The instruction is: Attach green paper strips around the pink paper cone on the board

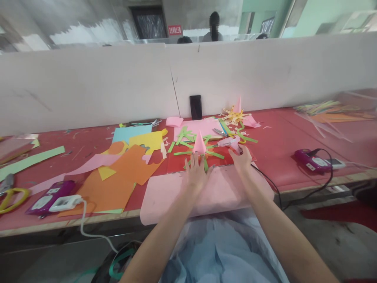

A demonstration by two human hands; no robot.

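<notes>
My right hand [242,159] is wrapped round the grip of a pink hot glue gun [229,142], whose nozzle points left. The nozzle tip is close to a paper piece with a pink cone [200,144] standing upright on it and green strips [216,155] fanning out round an orange base. On the near side of that piece lies my left hand [196,171], fingers spread and resting at the foot of the cone. It hides part of the base and its near strips. A red sheet [173,164] lies beneath the piece, and pink covering [165,194] drapes over the table edge.
Coloured paper scraps, including a large orange sheet [108,190], spread to the left. Purple power units [51,198] flank me; a black cord [266,177] runs right. Scissors [13,196] lie far left. A second cone piece [236,112] and a phone [196,107] stand near the white partition [118,82].
</notes>
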